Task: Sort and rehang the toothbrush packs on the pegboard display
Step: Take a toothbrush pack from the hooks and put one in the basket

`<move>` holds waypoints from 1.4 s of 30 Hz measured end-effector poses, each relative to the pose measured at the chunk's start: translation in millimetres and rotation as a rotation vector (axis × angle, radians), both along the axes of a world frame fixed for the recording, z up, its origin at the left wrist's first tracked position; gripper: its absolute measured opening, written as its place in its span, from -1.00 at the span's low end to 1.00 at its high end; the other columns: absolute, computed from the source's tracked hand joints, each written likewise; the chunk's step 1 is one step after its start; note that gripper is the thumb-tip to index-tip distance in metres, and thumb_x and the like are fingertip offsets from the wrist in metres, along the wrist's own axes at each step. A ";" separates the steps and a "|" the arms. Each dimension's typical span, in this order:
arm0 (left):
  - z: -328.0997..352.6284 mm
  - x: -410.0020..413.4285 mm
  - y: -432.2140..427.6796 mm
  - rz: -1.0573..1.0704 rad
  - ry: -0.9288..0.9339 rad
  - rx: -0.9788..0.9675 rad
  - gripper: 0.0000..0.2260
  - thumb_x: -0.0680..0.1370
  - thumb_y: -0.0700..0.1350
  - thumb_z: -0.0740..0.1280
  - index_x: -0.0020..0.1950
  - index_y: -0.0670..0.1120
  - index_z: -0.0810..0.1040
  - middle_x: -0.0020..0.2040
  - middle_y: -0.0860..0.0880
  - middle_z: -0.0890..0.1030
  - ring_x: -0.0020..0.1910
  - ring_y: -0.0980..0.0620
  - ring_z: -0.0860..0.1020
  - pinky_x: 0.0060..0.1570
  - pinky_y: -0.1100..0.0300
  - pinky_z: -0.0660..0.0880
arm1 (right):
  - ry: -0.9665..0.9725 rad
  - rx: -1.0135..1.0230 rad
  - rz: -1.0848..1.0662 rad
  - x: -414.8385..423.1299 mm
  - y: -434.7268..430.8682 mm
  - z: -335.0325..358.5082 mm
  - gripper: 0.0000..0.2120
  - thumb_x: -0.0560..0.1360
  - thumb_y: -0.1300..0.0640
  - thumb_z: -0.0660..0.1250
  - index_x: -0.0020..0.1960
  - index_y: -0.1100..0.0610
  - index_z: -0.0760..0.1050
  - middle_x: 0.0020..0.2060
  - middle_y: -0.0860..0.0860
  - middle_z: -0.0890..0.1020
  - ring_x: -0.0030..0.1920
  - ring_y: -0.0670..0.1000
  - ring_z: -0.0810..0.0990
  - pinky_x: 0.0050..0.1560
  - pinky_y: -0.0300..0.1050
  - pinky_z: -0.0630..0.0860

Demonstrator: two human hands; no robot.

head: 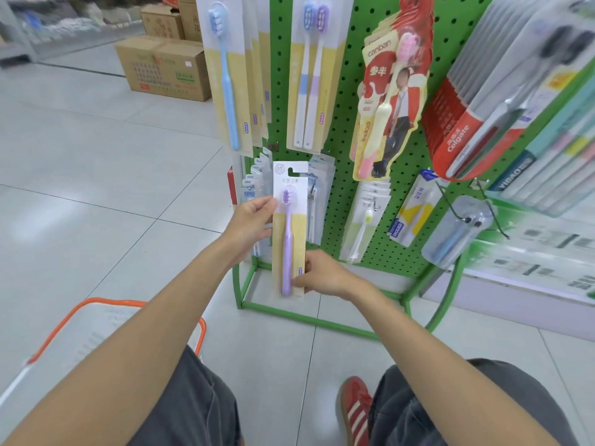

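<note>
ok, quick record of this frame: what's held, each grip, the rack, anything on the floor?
held: purple brush pack, upright, in front of the lower-left packs
left grip: pinches the pack's left edge, by the brush head
right grip: holds the pack's lower right edge
rack: green pegboard, packs hanging
similar card: blue brush pack, top left
floor: orange-rimmed basket, left

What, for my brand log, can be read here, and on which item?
"Colgate": red pack, upper right.
"canban": red figure-shaped pack.
"YIDAO": dark blue pack, right.
"NEW": small packs, lower left.
Held purple toothbrush pack and cardboard boxes: print too blurred to read.
</note>
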State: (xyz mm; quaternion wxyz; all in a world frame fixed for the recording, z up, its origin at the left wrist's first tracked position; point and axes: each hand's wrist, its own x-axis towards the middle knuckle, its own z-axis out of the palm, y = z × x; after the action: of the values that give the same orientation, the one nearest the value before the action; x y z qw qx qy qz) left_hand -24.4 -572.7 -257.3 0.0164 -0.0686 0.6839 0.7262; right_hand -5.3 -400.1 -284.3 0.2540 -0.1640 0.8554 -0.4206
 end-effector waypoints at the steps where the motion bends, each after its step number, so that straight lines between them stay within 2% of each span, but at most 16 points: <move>1: 1.7 1.7 3.5 -0.029 0.005 -0.047 -0.74 0.64 -0.01 0.27 0.22 -0.12 0.58 0.10 -0.07 0.67 0.08 0.01 0.63 0.17 0.03 0.57 | 0.111 0.076 0.029 1.2 -0.6 1.5 -0.68 0.45 0.34 0.32 0.19 0.15 0.50 -0.28 -0.03 0.54 -0.24 0.01 0.53 -0.07 0.10 0.62; 2: 2.6 3.3 6.8 -0.042 0.014 -0.103 -0.76 0.62 0.03 0.30 0.16 -0.09 0.58 0.04 -0.05 0.66 0.06 0.01 0.63 0.15 0.03 0.57 | 0.234 0.177 0.086 2.6 -1.7 1.6 -0.47 0.46 0.30 0.30 0.41 0.10 0.34 -0.25 -0.02 0.55 -0.24 0.04 0.52 -0.15 0.07 0.59; 3: 2.7 4.5 9.0 -0.040 0.027 -0.156 -0.80 0.59 0.04 0.33 0.08 -0.07 0.56 -0.01 -0.05 0.64 0.04 -0.01 0.62 0.13 0.02 0.59 | 0.347 0.288 0.156 5.4 -2.8 1.2 -0.26 0.48 0.27 0.27 0.57 0.03 0.05 -0.19 0.04 0.57 -0.24 0.08 0.51 -0.21 0.03 0.53; 4: 2.8 5.7 10.2 -0.041 0.039 -0.182 -0.83 0.58 0.03 0.36 0.04 -0.06 0.53 -0.04 -0.06 0.62 0.03 -0.04 0.62 0.09 0.02 0.60 | 0.431 0.367 0.207 7.8 -3.4 0.2 -0.15 0.50 0.24 0.26 0.60 -0.02 -0.19 -0.10 0.12 0.58 -0.21 0.13 0.51 -0.22 0.02 0.50; 5: 2.9 7.0 10.8 -0.054 0.041 -0.173 -0.86 0.58 0.00 0.36 0.02 -0.05 0.51 -0.05 -0.06 0.60 0.02 -0.05 0.61 0.05 0.03 0.62 | 0.479 0.390 0.232 9.1 -3.3 -1.0 -0.11 0.53 0.20 0.26 0.58 -0.02 -0.32 0.03 0.16 0.57 -0.14 0.16 0.52 -0.17 0.04 0.51; 7: 3.6 9.5 9.7 -0.112 0.023 -0.094 -0.89 0.62 -0.07 0.31 0.12 -0.05 0.49 0.04 -0.09 0.59 0.08 -0.04 0.60 0.01 0.05 0.62 | 0.426 0.303 0.193 8.5 -1.3 -0.8 -0.05 0.55 0.04 0.34 0.57 -0.03 -0.35 0.29 0.11 0.48 0.07 0.15 0.54 0.03 0.04 0.53; 9: 3.3 9.5 6.8 -0.145 -0.004 -0.019 -0.78 0.66 -0.13 0.22 0.31 -0.05 0.44 0.19 -0.10 0.59 0.16 -0.06 0.59 0.04 0.02 0.62 | 0.295 0.161 0.111 8.4 -0.1 1.6 0.05 0.47 -0.08 0.45 0.57 -0.08 -0.33 0.26 -0.04 0.46 0.05 0.02 0.57 0.07 -0.07 0.51; 12: 2.7 9.3 4.8 -0.130 -0.039 0.071 -0.72 0.68 -0.15 0.17 0.39 -0.09 0.41 0.24 -0.12 0.59 0.21 -0.09 0.58 0.12 -0.09 0.58 | 0.236 0.060 0.046 6.7 0.7 1.0 0.05 0.38 -0.09 0.53 0.56 -0.13 -0.16 -0.03 -0.23 0.49 -0.16 -0.20 0.53 -0.15 -0.28 0.46; 15: 3.8 9.2 3.1 -0.104 -0.066 0.128 -0.76 0.69 -0.18 0.15 0.31 -0.16 0.49 0.18 -0.15 0.63 0.17 -0.14 0.60 0.07 -0.09 0.60 | 0.212 0.016 -0.031 -2.5 5.6 4.3 -0.31 0.45 -0.07 0.48 0.42 0.00 0.19 -0.18 -0.12 0.59 -0.23 -0.17 0.56 -0.25 -0.21 0.46; 17: 4.9 9.9 2.9 -0.109 -0.075 0.136 -0.79 0.68 -0.19 0.16 0.24 -0.17 0.53 0.14 -0.16 0.66 0.13 -0.14 0.64 0.01 -0.04 0.62 | 0.213 -0.020 -0.095 -8.2 9.3 9.3 -0.54 0.51 -0.06 0.42 0.30 0.03 0.32 -0.12 0.02 0.62 -0.14 -0.03 0.59 -0.11 -0.04 0.53; 23: 3.4 14.9 11.2 -0.209 -0.076 0.040 -0.76 0.66 -0.20 0.22 0.29 -0.12 0.54 0.14 -0.10 0.68 0.09 -0.10 0.66 0.04 -0.06 0.60 | 0.272 -0.310 -0.308 -18.5 10.0 19.8 -0.76 0.56 0.11 0.35 0.20 0.01 0.41 -0.06 0.06 0.57 -0.15 0.04 0.56 -0.04 0.07 0.56; 27: 2.7 15.9 16.1 -0.180 -0.004 -0.099 -0.76 0.61 -0.23 0.30 0.25 -0.06 0.57 0.10 -0.02 0.69 0.03 -0.02 0.68 0.02 0.00 0.60 | 0.293 -0.357 -0.329 -19.8 10.8 19.8 -0.82 0.59 0.20 0.28 0.09 -0.07 0.46 -0.08 0.15 0.64 -0.07 0.18 0.61 0.01 0.18 0.58; 31: 1.5 16.1 16.2 -0.096 0.126 -0.278 -0.75 0.55 -0.26 0.38 0.17 -0.01 0.59 0.02 0.04 0.70 -0.05 0.09 0.68 -0.02 0.08 0.61 | 0.289 -0.348 -0.288 -16.6 10.0 19.8 -0.80 0.60 0.21 0.26 0.03 -0.10 0.48 -0.12 0.15 0.66 -0.18 0.01 0.60 -0.04 0.03 0.57; 35: 2.4 18.3 15.7 -0.034 0.185 -0.378 -0.76 0.51 -0.23 0.41 0.16 -0.03 0.62 -0.02 0.04 0.72 -0.10 0.10 0.69 -0.06 0.09 0.64 | 0.236 -0.397 -0.283 -14.8 7.7 19.2 -0.84 0.62 0.23 0.24 0.07 -0.01 0.49 -0.10 0.18 0.66 -0.17 -0.02 0.62 -0.12 -0.15 0.58; 39: 4.1 20.9 16.4 0.009 0.212 -0.460 -0.81 0.49 -0.20 0.43 0.07 0.00 0.63 -0.13 0.14 0.70 -0.20 0.19 0.68 -0.20 0.27 0.60 | 0.192 -0.416 -0.287 -16.5 6.1 17.8 -0.86 0.62 0.25 0.23 0.14 0.09 0.48 -0.12 0.14 0.66 -0.22 -0.04 0.60 -0.17 -0.18 0.55; 42: 3.6 21.1 16.8 0.015 0.211 -0.499 -0.83 0.48 -0.19 0.43 0.03 0.01 0.62 -0.17 0.17 0.69 -0.23 0.20 0.67 -0.24 0.29 0.59 | 0.175 -0.417 -0.289 -16.5 5.0 14.9 -0.86 0.62 0.26 0.22 0.14 0.11 0.48 -0.14 0.12 0.65 -0.22 -0.04 0.59 -0.19 -0.19 0.55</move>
State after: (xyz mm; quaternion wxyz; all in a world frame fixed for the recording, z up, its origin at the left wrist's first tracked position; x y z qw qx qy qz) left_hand -3.2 -556.0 -253.7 -0.0776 0.0006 0.8391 0.5384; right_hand -21.8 -395.1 -269.5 0.0773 -0.1246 0.7834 -0.6039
